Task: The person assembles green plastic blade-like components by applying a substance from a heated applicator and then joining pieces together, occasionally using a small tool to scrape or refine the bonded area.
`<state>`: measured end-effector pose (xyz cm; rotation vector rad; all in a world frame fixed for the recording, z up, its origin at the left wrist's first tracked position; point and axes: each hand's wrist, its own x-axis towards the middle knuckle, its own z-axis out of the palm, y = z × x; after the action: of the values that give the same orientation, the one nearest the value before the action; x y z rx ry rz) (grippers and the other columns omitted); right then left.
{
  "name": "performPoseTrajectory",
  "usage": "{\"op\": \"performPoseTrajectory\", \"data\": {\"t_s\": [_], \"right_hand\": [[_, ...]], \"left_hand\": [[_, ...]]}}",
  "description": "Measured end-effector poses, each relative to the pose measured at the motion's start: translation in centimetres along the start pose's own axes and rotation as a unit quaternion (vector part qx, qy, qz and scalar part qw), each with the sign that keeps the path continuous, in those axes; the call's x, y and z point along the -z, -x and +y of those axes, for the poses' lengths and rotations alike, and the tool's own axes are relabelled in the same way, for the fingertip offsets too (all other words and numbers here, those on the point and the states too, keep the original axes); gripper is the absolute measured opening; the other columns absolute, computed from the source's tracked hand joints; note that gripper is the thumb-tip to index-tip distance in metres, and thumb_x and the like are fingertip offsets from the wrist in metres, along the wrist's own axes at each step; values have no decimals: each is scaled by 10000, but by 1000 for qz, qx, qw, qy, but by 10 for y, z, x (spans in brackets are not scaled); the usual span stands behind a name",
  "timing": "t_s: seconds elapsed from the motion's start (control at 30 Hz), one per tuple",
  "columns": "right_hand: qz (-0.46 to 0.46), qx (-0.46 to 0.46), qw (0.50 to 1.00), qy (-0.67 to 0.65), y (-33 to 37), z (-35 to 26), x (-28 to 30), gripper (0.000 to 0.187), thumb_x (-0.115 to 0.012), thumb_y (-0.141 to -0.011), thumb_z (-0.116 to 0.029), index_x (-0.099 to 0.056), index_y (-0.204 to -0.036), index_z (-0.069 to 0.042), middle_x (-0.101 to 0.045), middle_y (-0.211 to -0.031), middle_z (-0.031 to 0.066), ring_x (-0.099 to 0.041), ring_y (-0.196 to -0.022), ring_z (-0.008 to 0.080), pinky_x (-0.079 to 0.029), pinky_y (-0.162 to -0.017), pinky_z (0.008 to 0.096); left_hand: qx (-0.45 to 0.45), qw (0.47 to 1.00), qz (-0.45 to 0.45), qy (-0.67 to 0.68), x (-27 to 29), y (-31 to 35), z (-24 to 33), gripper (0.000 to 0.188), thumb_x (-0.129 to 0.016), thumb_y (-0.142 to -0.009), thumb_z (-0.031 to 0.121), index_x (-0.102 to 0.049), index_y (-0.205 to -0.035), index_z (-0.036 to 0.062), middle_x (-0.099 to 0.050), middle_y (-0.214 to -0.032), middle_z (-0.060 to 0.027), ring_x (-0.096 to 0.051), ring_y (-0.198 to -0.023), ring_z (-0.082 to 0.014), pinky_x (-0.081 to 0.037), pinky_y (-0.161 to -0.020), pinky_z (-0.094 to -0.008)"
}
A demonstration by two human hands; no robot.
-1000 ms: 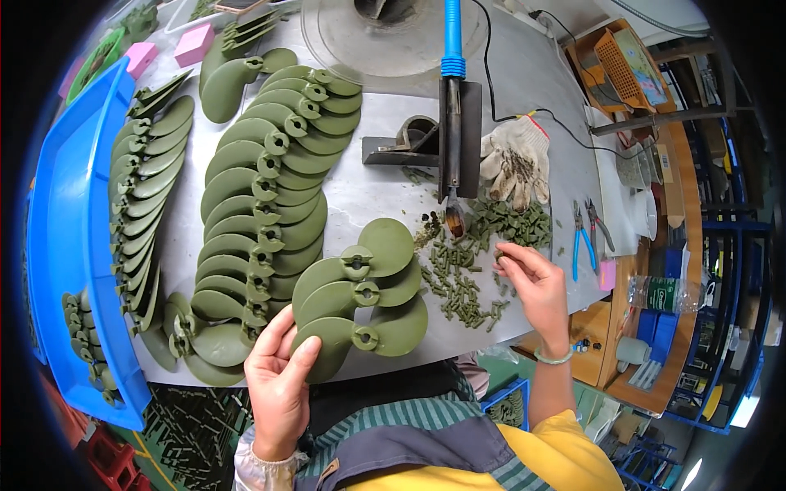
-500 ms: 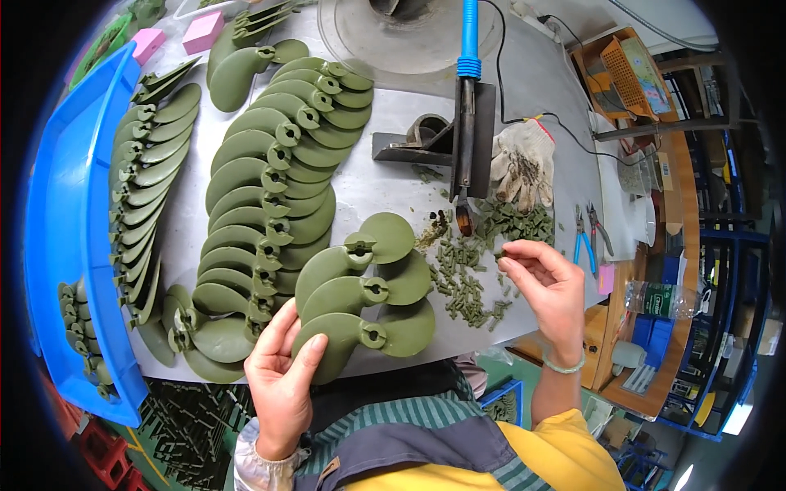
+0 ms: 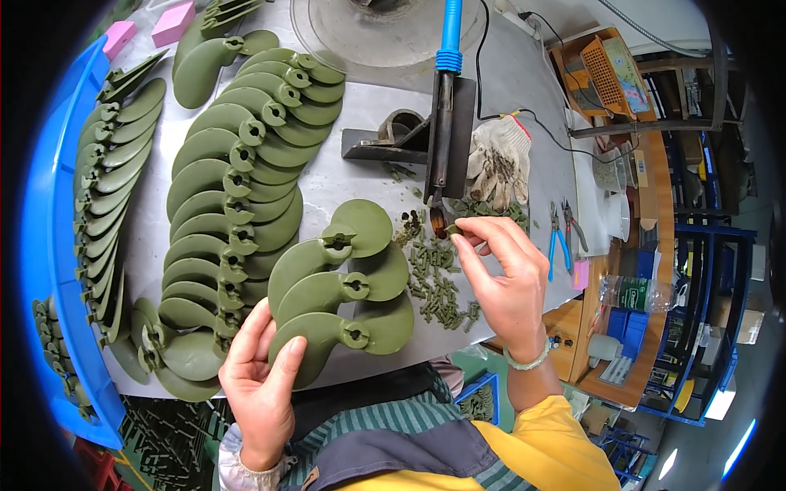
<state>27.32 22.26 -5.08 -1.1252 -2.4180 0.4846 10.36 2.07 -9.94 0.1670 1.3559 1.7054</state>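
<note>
My left hand is closed on the blades of several green plastic propellers, fanned out one over another with their notched hubs showing. Thumb and fingertips of my right hand pinch a small green plastic piece. That piece is right beside the dark, glowing-brown tip of a soldering iron with a blue handle, which rests on a black metal stand. Below the tip, small green plastic pegs lie scattered on the table, and a heap of flat green bits is partly behind my right hand.
Long overlapping rows of green propellers cover the table's left side. A blue tray stands at the left edge. Right of the iron lie a stained work glove, pliers and a power cord. A round clear disc is at the back.
My right hand has moved left and up, bringing the small piece from over the scattered bits to the iron's tip. My left hand keeps its hold; the whole view has shifted slightly.
</note>
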Motion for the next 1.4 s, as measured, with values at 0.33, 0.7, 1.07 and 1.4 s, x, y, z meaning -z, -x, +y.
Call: {"op": "performPoseTrajectory", "data": {"t_s": [0.33, 0.7, 1.07, 1.4], "right_hand": [[-8, 32, 998, 55, -8, -1, -9, 164, -738, -791, -15, -685, -946, 2, -562, -872, 111, -570, -824, 289, -474, -724, 390], [-22, 32, 996, 79, -13, 0, -10, 139, -732, -789, -21, -684, -915, 16, -561, -844, 126, -567, -818, 304, -468, -727, 408], [-26, 32, 995, 87, -15, -2, -9, 115, -731, -786, -17, -681, -886, 8, -558, -827, 117, -564, -803, 297, -464, -713, 404], [17, 16, 996, 91, -8, -10, 13, 119, -742, -786, 11, -684, -886, -17, -562, -798, 72, -568, -735, 213, -459, -654, 331]], "left_hand": [[3, 1000, -6, -19, 0, -1, 0, 544, -631, -909, -65, -436, -1416, -90, -616, -1312, -209, -615, -1183, -215, -470, -1021, -317], [12, 1000, -3, 0, -5, -2, 1, 548, -646, -896, -86, -446, -1407, -95, -624, -1296, -215, -619, -1172, -213, -477, -1010, -303], [10, 1000, -6, -12, -5, -3, 0, 552, -660, -895, -73, -447, -1404, -99, -619, -1298, -218, -617, -1172, -215, -477, -1012, -306], [-1, 999, -25, -33, -3, -3, 1, 548, -620, -919, -41, -422, -1426, -94, -601, -1338, -204, -601, -1208, -220, -454, -1043, -327]]}}
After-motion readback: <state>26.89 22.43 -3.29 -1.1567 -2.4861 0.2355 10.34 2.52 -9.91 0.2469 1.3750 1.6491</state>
